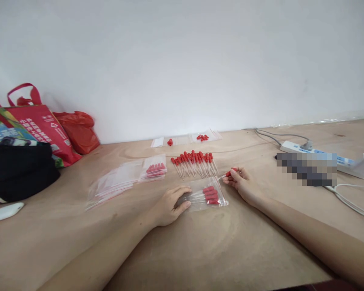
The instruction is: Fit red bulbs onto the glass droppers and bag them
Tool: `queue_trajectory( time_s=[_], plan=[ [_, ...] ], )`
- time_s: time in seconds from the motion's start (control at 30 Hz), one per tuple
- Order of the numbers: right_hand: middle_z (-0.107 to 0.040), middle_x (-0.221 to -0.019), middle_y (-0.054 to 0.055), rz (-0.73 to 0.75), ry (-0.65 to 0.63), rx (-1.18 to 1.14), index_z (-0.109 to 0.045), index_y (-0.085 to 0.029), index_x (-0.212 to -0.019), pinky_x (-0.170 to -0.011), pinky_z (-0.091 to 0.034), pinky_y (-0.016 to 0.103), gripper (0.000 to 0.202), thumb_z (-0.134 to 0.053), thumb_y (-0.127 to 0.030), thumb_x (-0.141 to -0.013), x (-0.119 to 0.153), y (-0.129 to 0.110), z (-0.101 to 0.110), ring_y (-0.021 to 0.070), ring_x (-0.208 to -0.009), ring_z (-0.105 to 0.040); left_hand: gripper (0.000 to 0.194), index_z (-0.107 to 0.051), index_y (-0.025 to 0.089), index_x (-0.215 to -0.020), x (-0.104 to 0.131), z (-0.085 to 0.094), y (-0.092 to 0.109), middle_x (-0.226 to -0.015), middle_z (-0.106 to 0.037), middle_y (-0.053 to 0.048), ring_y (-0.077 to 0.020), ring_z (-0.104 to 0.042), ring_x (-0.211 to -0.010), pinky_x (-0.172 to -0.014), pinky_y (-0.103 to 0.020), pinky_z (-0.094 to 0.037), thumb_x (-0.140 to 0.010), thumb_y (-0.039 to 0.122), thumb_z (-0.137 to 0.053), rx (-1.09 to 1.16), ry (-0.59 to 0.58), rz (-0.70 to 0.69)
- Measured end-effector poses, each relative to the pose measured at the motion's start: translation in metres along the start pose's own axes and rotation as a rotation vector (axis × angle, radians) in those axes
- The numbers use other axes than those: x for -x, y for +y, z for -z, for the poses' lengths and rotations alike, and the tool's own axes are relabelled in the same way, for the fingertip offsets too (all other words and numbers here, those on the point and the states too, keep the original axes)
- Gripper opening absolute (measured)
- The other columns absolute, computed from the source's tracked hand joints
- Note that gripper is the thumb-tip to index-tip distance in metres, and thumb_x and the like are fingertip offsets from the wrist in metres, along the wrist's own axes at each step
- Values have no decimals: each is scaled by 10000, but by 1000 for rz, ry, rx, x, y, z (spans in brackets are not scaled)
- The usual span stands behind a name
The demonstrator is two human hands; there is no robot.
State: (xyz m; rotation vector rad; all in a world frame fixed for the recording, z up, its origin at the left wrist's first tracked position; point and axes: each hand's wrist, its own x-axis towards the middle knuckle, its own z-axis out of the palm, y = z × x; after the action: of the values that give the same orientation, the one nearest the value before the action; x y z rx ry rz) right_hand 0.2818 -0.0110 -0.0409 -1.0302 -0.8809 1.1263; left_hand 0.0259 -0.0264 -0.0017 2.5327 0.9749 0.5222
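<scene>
A clear zip-lock bag (197, 207) lies flat before me, with several red-bulbed droppers inside. My left hand (173, 204) grips its left end, thumb on the near side and fingers on the far side. Just off the bag's right end, my right hand (241, 184) pinches a single dropper (231, 172) by its red bulb. Its thin tip points left toward the bag's opening. Beyond the bag, a row of loose droppers (194, 159) lies with bulbs away from me. A filled bag (154, 167) of droppers sits left of that row.
Flat plastic bags (117, 182) overlap at left. Near the wall are small red bulbs (202, 138) on plastic. A red shopping bag (53, 129), black cloth bag (21, 171) and white case (5, 212) stand left. A power strip (346, 161) with cables and a blurred dark object lie right.
</scene>
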Motion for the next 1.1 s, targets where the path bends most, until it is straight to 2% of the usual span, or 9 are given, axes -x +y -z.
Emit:
queue_trajectory(
  time_s=[0.23,0.4,0.53,0.67,0.77,0.83,0.9,1.03,1.1],
  plan=[
    [-533,-570,-40,31,-181,330,-476,-184,-738,-480,-408,210,296,-645,-395,-618,9,-1,-10,78,-494,-489,313,-461,183,-1117,1,-1,-2,-1165,-517,-77,-198,-477,-1069,-914,-356,-379,-821,282,-453,2,9,1],
    [-530,-535,-24,96,-193,539,-581,-176,-715,-458,-382,225,255,-664,-382,-588,2,6,-9,98,-479,-461,313,-455,195,-1121,1,-2,-3,-1177,-509,-73,-195,-468,-1078,-922,-359,-372,-820,281,-452,5,15,-7],
    [-569,-581,4,113,-208,554,-599,-182,-622,-509,-422,253,232,-666,-399,-575,-7,11,-14,128,-538,-511,318,-452,189,-1128,0,-1,-2,-1167,-512,-75,-189,-470,-1073,-924,-347,-371,-823,276,-444,2,12,-5],
    [-588,-703,27,220,-238,671,-609,-176,-535,-599,-441,273,219,-658,-384,-584,-14,9,-19,145,-638,-534,313,-455,184,-1121,0,-1,-2,-1159,-516,-78,-190,-474,-1066,-922,-348,-373,-822,274,-440,4,16,-5],
    [-600,-707,31,223,-369,677,-629,-186,-547,-640,-443,281,212,-608,-373,-642,-13,2,-20,159,-689,-545,308,-459,184,-1116,0,-1,-2,-1156,-518,-77,-191,-474,-1065,-917,-347,-377,-820,265,-439,2,22,-8],
    [-615,-694,27,165,-510,620,-638,-189,-592,-668,-446,286,215,-565,-371,-681,-10,-3,-19,164,-717,-557,304,-461,185,-1114,0,-1,-2,-1158,-517,-76,-192,-471,-1070,-918,-346,-376,-821,261,-436,-1,19,-9],
    [-623,-695,21,90,-564,539,-632,-183,-667,-669,-448,285,194,-559,-362,-684,-6,-6,-18,154,-700,-567,307,-458,186,-1117,0,-1,-2,-1159,-517,-74,-190,-470,-1071,-917,-343,-376,-820,262,-438,1,14,-19],
    [-587,-599,-18,20,-347,420,-565,-177,-775,-552,-433,238,274,-658,-345,-580,-1,-9,-16,110,-551,-539,309,-456,203,-1118,0,-1,-2,-1155,-522,-61,-189,-481,-1056,-907,-340,-384,-816,268,-446,13,25,-24],
    [-556,-540,-33,-15,-271,426,-547,-175,-767,-484,-404,216,297,-632,-411,-608,1,-13,-16,93,-481,-502,302,-468,204,-1105,0,-1,-2,-1146,-529,-61,-192,-485,-1051,-907,-345,-383,-810,268,-454,11,33,-19]
  ],
)
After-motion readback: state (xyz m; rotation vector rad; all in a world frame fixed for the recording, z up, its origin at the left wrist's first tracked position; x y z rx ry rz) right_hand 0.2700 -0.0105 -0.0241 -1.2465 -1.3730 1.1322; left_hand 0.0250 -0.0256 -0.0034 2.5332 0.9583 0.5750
